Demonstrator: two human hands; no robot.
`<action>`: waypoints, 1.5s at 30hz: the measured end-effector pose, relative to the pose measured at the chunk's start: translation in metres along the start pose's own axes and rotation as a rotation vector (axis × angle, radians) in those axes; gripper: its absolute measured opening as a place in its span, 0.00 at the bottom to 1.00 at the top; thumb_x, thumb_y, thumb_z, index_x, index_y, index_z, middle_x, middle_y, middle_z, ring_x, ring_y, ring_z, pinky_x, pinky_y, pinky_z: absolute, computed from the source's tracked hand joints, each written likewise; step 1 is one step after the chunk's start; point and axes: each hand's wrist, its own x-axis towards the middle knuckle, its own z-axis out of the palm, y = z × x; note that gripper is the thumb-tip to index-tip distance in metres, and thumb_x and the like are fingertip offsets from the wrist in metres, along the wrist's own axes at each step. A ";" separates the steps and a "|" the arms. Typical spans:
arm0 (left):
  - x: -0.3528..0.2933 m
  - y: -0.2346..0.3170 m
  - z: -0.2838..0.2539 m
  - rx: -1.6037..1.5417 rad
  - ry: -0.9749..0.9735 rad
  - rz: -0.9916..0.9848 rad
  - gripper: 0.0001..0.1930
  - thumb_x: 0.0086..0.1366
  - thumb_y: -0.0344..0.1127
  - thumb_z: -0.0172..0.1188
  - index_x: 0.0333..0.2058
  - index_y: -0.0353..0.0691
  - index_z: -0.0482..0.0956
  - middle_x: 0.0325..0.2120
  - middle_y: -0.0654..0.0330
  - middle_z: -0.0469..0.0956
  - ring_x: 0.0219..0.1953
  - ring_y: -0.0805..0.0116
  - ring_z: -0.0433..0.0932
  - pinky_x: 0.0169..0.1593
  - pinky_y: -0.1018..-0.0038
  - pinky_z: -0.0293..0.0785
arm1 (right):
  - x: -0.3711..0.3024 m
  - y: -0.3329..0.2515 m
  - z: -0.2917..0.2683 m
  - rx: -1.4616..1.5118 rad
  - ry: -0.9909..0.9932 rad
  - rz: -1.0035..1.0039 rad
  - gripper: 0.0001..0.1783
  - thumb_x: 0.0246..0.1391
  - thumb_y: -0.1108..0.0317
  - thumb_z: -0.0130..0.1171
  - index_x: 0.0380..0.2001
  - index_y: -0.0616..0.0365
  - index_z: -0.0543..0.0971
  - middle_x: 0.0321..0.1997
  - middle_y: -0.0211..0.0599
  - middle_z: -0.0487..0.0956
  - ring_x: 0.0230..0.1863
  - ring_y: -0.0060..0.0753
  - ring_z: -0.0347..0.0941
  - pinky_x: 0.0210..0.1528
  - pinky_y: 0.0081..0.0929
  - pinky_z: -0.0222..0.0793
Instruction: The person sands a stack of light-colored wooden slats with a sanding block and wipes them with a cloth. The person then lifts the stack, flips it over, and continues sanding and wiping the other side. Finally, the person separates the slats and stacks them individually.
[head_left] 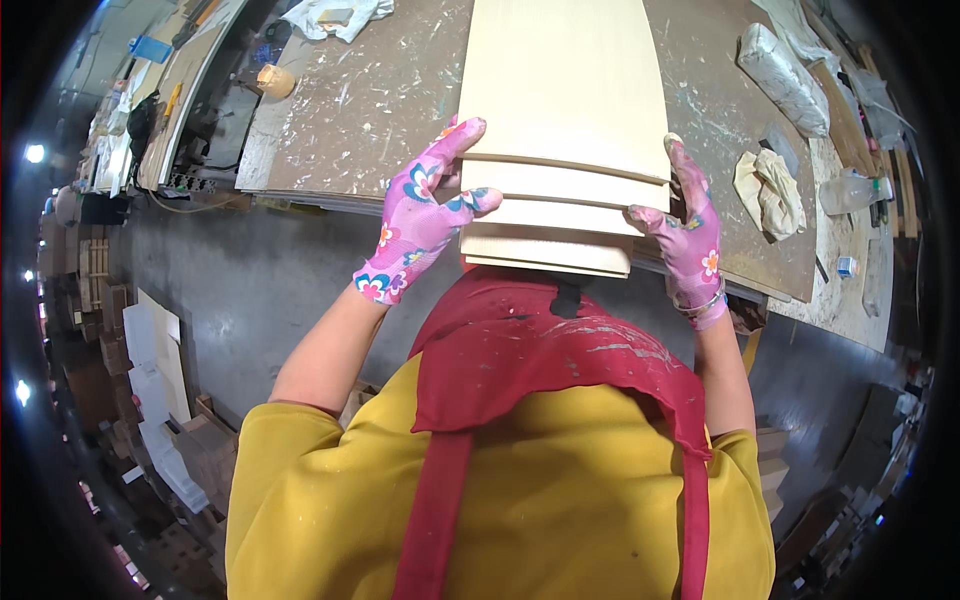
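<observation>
A stack of several pale wooden boards lies lengthwise before me, its near ends stepped and jutting past the table's front edge. My left hand, in a pink flowered glove, grips the stack's left side, fingers along the edge and thumb over the near ends. My right hand, gloved alike, grips the right side, its thumb reaching in over the lower boards. The lowest board ends come close to my red apron. The undersides of the boards are hidden.
The brown worktable is spotted with white paint. To the right lie a crumpled cream cloth, a silvery wrapped bundle and a clear plastic bottle. An orange-tan cup and a white rag are at the left.
</observation>
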 end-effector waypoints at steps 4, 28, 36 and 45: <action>0.000 -0.014 -0.003 0.022 0.027 0.141 0.50 0.53 0.38 0.75 0.70 0.43 0.54 0.69 0.55 0.58 0.69 0.63 0.59 0.70 0.67 0.53 | -0.007 0.009 -0.002 0.185 -0.029 0.033 0.51 0.48 0.52 0.72 0.68 0.65 0.58 0.69 0.50 0.64 0.68 0.42 0.63 0.67 0.36 0.63; 0.008 -0.013 0.010 -0.165 0.165 -0.122 0.40 0.53 0.30 0.72 0.64 0.34 0.65 0.57 0.52 0.73 0.57 0.65 0.72 0.60 0.70 0.68 | -0.010 0.022 0.021 0.153 0.142 0.347 0.33 0.52 0.61 0.69 0.56 0.72 0.73 0.51 0.50 0.80 0.54 0.35 0.75 0.58 0.29 0.68; 0.006 -0.023 -0.002 -0.094 -0.087 -0.126 0.55 0.52 0.35 0.75 0.71 0.32 0.44 0.71 0.50 0.51 0.72 0.61 0.50 0.73 0.67 0.44 | -0.021 0.026 0.008 0.009 -0.058 0.116 0.43 0.50 0.56 0.69 0.64 0.65 0.65 0.58 0.54 0.73 0.61 0.46 0.71 0.61 0.35 0.68; 0.009 -0.026 0.014 -0.233 0.193 -0.209 0.42 0.55 0.27 0.72 0.66 0.31 0.60 0.62 0.49 0.68 0.62 0.61 0.70 0.61 0.70 0.70 | -0.011 0.019 0.022 -0.133 0.128 0.098 0.29 0.46 0.60 0.73 0.49 0.67 0.79 0.45 0.51 0.78 0.47 0.43 0.77 0.52 0.31 0.70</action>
